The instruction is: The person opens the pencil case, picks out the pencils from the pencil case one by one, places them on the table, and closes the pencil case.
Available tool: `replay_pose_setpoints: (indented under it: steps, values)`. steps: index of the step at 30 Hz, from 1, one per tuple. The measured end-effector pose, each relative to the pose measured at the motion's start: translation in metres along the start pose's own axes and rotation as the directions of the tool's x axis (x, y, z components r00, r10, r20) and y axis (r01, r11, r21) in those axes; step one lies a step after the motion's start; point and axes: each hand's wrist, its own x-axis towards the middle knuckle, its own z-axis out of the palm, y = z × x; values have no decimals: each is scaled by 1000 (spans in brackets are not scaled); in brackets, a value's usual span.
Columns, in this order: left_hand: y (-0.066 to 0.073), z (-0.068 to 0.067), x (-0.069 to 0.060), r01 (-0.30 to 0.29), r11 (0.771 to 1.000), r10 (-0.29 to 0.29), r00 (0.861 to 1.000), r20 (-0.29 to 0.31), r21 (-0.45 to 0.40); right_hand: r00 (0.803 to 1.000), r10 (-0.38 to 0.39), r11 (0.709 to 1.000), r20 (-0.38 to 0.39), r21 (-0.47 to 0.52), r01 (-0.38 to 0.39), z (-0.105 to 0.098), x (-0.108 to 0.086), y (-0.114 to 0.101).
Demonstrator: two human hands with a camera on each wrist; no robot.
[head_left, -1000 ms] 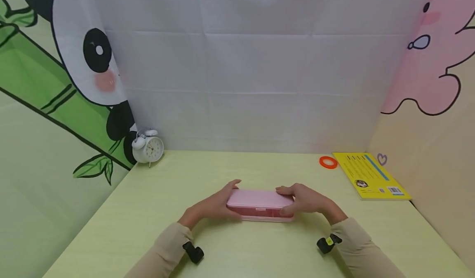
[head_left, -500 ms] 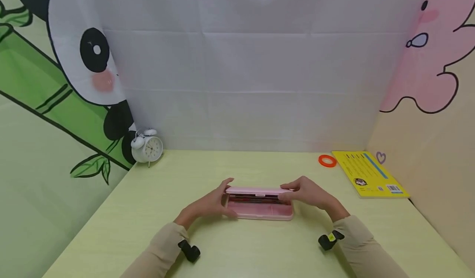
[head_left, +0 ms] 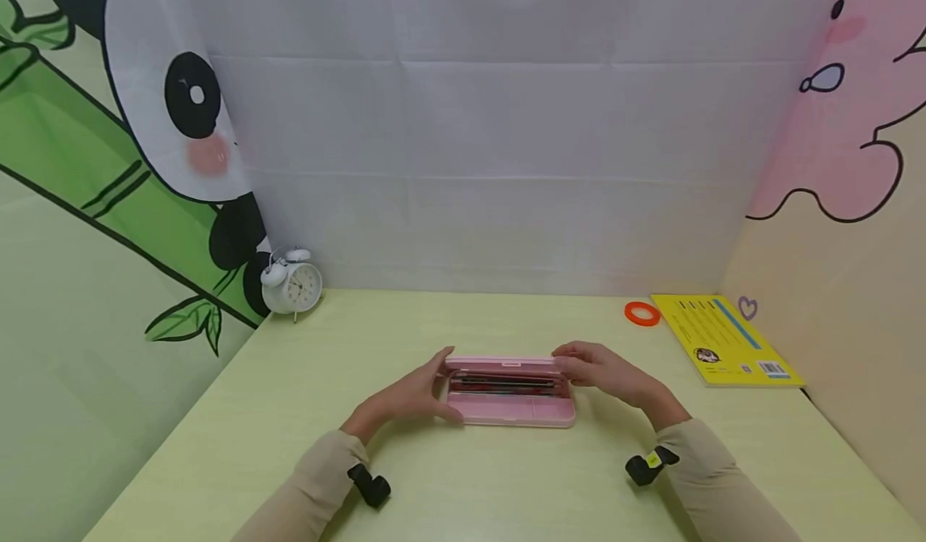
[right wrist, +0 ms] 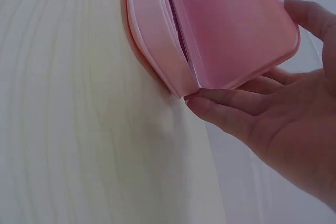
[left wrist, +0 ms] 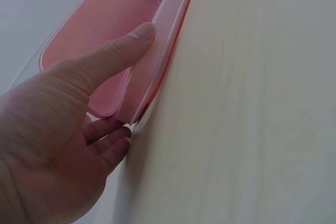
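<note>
A pink pencil case [head_left: 499, 410] lies on the table in the middle of the head view, its lid [head_left: 499, 363] raised at the back. Several slim pencils or pens [head_left: 506, 384] lie along the rear of its tray; their exact kind is too small to tell. My left hand [head_left: 408, 397] grips the left end of the case. In the left wrist view its thumb [left wrist: 123, 51] presses the side wall while the fingers curl behind. My right hand [head_left: 611, 375] holds the lid at its right end, thumb on the lid edge and fingers behind, as the right wrist view shows.
A white alarm clock [head_left: 292, 285] stands at the back left of the pale yellow table [head_left: 434, 486]. Toward the back right lie an orange-red ring [head_left: 641, 314] and a yellow book [head_left: 727, 341]. A white cloth [head_left: 463, 164] hangs behind the table.
The nearly shut lid has swung up and back, raised by my right hand, so the inside of the case shows. My left hand has stayed at the left end.
</note>
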Motion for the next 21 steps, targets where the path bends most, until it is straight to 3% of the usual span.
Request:
replay_pose_setpoints:
  steps: [4,8,21]
  values:
    - [-2,1,0,-47,998,47,999,4,-39,999,18,993,-45,120,-12,1,-1,-1]
    - [-4,1,1,-64,997,64,998,0,-48,997,41,990,-64,136,-32,1,0,1]
    - [-4,1,0,-12,1000,12,1000,-12,-24,996,21,982,-90,187,-3,-3,3,9]
